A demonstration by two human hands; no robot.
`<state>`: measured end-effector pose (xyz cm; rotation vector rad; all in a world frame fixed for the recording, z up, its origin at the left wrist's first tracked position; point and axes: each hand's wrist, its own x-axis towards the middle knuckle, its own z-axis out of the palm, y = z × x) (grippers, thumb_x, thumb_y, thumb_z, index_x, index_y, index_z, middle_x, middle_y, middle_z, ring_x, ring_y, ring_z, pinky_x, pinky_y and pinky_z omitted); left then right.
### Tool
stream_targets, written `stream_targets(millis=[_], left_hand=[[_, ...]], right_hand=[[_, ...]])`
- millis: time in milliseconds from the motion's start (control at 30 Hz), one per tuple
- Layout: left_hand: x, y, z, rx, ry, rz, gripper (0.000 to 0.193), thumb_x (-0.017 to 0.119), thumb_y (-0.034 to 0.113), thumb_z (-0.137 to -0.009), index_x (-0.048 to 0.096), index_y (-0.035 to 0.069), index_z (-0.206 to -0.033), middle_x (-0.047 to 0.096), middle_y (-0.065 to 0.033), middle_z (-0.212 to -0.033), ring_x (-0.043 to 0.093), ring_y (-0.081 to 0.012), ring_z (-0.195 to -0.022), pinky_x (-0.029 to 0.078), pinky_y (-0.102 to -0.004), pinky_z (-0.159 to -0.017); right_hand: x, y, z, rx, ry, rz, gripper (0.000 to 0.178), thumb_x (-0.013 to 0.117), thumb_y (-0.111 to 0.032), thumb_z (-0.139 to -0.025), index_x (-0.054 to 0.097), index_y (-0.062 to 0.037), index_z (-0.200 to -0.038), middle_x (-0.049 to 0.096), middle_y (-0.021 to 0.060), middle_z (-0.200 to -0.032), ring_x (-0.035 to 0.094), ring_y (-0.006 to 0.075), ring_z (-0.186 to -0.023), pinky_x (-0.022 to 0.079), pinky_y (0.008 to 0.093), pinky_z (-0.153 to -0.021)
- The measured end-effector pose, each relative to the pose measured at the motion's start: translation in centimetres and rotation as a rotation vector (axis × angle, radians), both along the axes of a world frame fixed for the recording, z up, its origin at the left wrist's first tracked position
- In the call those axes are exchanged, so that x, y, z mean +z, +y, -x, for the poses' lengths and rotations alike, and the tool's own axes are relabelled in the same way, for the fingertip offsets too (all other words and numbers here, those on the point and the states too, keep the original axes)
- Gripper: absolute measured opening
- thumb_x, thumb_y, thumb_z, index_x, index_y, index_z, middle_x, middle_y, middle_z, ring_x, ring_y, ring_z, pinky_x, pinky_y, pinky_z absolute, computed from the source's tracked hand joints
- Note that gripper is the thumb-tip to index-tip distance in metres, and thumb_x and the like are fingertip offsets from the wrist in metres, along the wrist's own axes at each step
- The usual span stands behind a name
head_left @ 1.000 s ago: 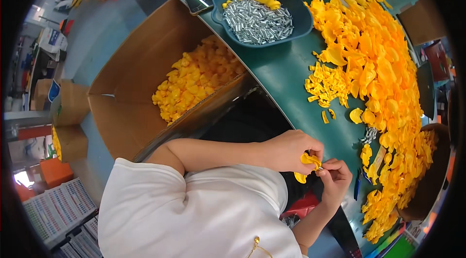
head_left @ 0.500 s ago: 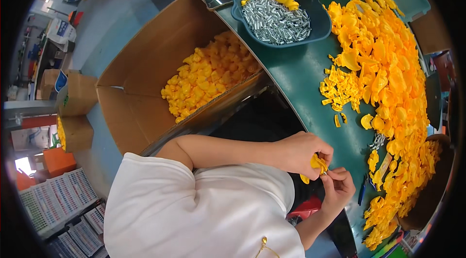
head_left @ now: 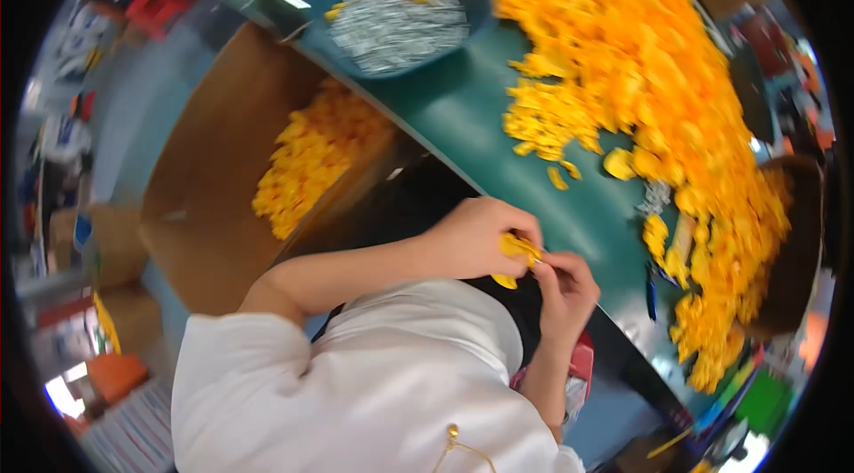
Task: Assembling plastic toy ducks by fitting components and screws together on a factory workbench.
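Note:
My left hand [head_left: 480, 235] is closed around a small yellow plastic part [head_left: 518, 248], just off the table's near edge. Against that part, my right hand [head_left: 569, 284] pinches with thumb and forefinger. A small shiny bit shows between the fingertips, too small and blurred to name. Across the green table [head_left: 445, 122] spreads a big heap of yellow plastic shells [head_left: 658, 73]. Smaller yellow pieces [head_left: 547, 117] lie in a cluster at its near side. A blue-grey basin [head_left: 487, 15] holds many short metal pieces [head_left: 400, 36] with some yellow parts on top.
Left of the table stands an open cardboard box [head_left: 191, 171] with many yellow parts [head_left: 307, 162] inside. A few metal pieces [head_left: 655, 197] and a dark blue pen-like tool [head_left: 651, 295] lie by the heap. Another cardboard box [head_left: 787, 246] is at the right.
The whole view has shifted and is blurred, with the table, basin and hands now further left and higher in it. Both hands keep the same hold on the yellow part.

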<state>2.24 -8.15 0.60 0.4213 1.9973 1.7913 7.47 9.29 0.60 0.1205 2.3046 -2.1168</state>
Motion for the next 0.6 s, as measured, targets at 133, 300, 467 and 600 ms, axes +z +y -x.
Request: stream_targets(millis=[133,300,467,600], left_hand=[[0.5,-0.9,0.0,0.044,-0.297,-0.384,0.040,0.059,0.009,-0.083,0.049,0.004,-0.121,0.058,-0.0087,-0.107,0.057,-0.0139,-0.095,0.049,-0.0258,-0.077],[-0.5,-0.6,-1.2,0.219,-0.519,-0.555,0.037,0.044,0.007,-0.090,0.041,0.007,-0.127,0.052,-0.0086,-0.114,0.056,-0.0138,-0.093,0.051,-0.0275,-0.068],[-0.8,-1.0,-0.5,0.275,-0.491,-0.532,0.032,0.041,0.004,-0.091,0.042,0.007,-0.123,0.053,-0.0118,-0.110,0.057,-0.0154,-0.088,0.049,-0.0274,-0.070],[-1.2,-0.7,0.2,0.239,-0.458,-0.568,0.028,0.042,0.002,-0.089,0.043,0.006,-0.117,0.057,-0.0154,-0.104,0.058,-0.0161,-0.080,0.048,-0.0262,-0.071]], right_hand=[[-0.2,0.5,2.2,-0.090,-0.111,0.216,0.007,0.062,-0.004,-0.084,0.061,0.0028,-0.088,0.061,0.0052,-0.078,0.057,0.0105,-0.068,0.046,0.0218,-0.066],[0.2,0.4,4.3,0.084,-0.016,-0.045,0.009,0.059,-0.007,-0.087,0.062,0.0008,-0.087,0.061,0.0028,-0.083,0.053,0.0098,-0.068,0.042,0.0211,-0.060],[0.1,1.2,9.4,-0.093,0.447,-0.777,0.006,0.064,-0.008,-0.080,0.066,-0.0057,-0.085,0.057,0.0074,-0.078,0.054,0.0213,-0.075,0.043,0.0299,-0.065],[-0.4,1.9,10.1,0.022,0.440,-0.973,0.009,0.066,-0.007,-0.076,0.065,-0.0053,-0.085,0.057,0.0084,-0.082,0.055,0.0263,-0.077,0.045,0.0338,-0.066]])
